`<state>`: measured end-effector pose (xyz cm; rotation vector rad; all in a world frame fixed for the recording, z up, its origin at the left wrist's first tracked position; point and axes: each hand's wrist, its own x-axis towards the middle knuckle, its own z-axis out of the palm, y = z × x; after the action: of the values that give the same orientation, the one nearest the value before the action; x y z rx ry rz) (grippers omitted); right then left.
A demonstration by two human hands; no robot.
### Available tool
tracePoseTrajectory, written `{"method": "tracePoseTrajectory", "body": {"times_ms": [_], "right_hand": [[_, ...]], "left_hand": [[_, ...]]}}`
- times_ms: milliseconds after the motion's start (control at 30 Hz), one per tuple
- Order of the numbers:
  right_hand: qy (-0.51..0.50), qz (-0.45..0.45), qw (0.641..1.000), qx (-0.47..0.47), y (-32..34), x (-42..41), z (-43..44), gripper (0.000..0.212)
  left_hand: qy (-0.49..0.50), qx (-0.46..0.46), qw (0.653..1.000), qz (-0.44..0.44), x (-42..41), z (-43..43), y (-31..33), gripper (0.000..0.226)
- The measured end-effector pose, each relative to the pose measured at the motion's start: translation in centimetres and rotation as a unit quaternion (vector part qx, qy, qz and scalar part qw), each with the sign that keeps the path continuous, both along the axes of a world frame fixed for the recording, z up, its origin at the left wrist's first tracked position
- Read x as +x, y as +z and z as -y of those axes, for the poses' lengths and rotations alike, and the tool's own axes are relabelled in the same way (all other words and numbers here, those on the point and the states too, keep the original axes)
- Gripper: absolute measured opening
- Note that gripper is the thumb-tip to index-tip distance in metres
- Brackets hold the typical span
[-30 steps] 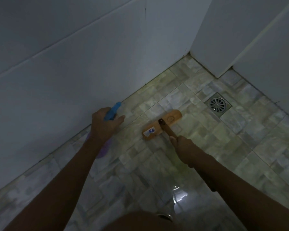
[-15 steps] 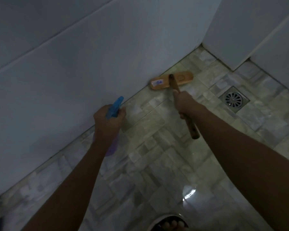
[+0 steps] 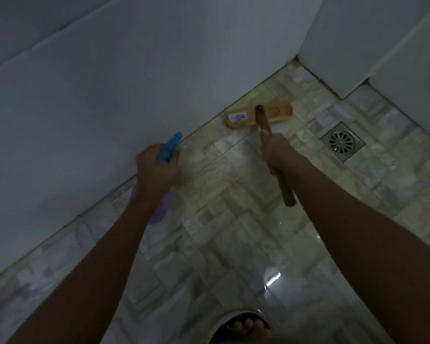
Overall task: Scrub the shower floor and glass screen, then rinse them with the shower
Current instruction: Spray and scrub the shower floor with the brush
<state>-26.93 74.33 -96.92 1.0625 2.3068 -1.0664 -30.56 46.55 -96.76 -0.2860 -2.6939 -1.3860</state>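
A wooden scrub brush [image 3: 258,117] lies with its head flat on the tiled shower floor [image 3: 229,219], close against the foot of the white wall. My right hand [image 3: 277,150] grips its brown handle, whose end sticks out below my wrist. My left hand [image 3: 157,167] holds a spray bottle with a blue trigger head [image 3: 169,150] and a purple body [image 3: 157,214], mostly hidden under my hand and forearm. The floor looks wet and shiny near my foot.
A round metal drain [image 3: 342,144] sits in the floor right of the brush. White walls [image 3: 109,95] close off the left side and the far right corner. My sandalled foot [image 3: 243,326] shows at the bottom edge.
The brush has been pushed from the open floor near the drain up to the foot of the wall. My left hand with the spray bottle has stayed put.
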Motion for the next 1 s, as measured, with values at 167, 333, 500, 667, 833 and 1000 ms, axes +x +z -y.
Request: {"method": "tracePoseTrajectory", "body": {"times_ms": [167,333,500,667,833,1000], "right_hand": [[0.144,-0.018,0.989,-0.035,0.0,1.5,5.1,0.050],[0.123,0.039,0.991,-0.043,0.5,16.4,2.5,0.049],[-0.019,0.109,0.994,0.020,2.0,25.9,-7.1,0.051],[-0.186,0.068,0.980,0.020,2.2,20.9,-13.5,0.056],[-0.191,0.047,0.980,-0.025,2.8,19.1,-12.9,0.053],[-0.134,0.122,0.983,-0.019,3.3,28.3,-9.9,0.057]], "left_hand": [[-0.025,-0.023,0.999,0.001,0.0,-0.2,0.0,0.037],[-0.078,-0.057,0.995,0.019,1.2,-2.4,0.5,0.037],[-0.141,-0.009,0.985,0.096,2.6,-8.7,0.5,0.046],[-0.228,-0.012,0.965,0.131,5.2,-16.1,0.1,0.025],[-0.297,-0.047,0.942,0.150,6.8,-20.4,0.9,0.037],[-0.256,-0.031,0.948,0.187,6.2,-20.3,0.4,0.040]]}}
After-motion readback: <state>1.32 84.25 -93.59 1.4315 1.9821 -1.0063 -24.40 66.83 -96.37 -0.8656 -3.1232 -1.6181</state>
